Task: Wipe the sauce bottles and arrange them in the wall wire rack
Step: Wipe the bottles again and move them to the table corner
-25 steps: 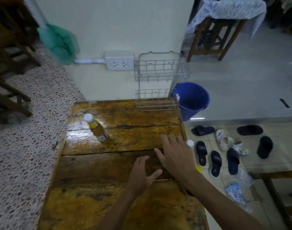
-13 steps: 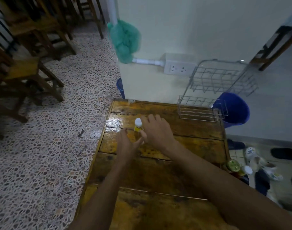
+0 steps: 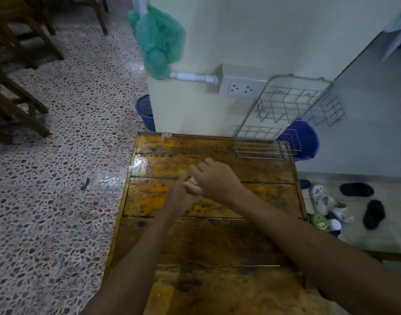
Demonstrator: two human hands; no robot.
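Observation:
Both my hands meet over the middle of the wooden table (image 3: 217, 235). My left hand (image 3: 180, 196) and my right hand (image 3: 214, 178) close around a small sauce bottle (image 3: 193, 179); only a sliver of its white cap shows between the fingers. The rest of the bottle is hidden by my hands. A two-tier wire rack (image 3: 292, 105) hangs on the cream wall beyond the table's far right corner, with nothing in it. More bottles (image 3: 319, 221), one with a white cap, peek out past the table's right edge.
A wall socket (image 3: 241, 88) and white pipe sit left of the rack, with a green net bag (image 3: 158, 39) hanging above. Blue buckets (image 3: 304, 139) stand behind the table. Sandals (image 3: 356, 189) lie on the floor at right; wooden chairs (image 3: 15, 64) stand at left.
My hands moved from the table's near right to the bottle and closed on it from both sides. The view swung left and closer.

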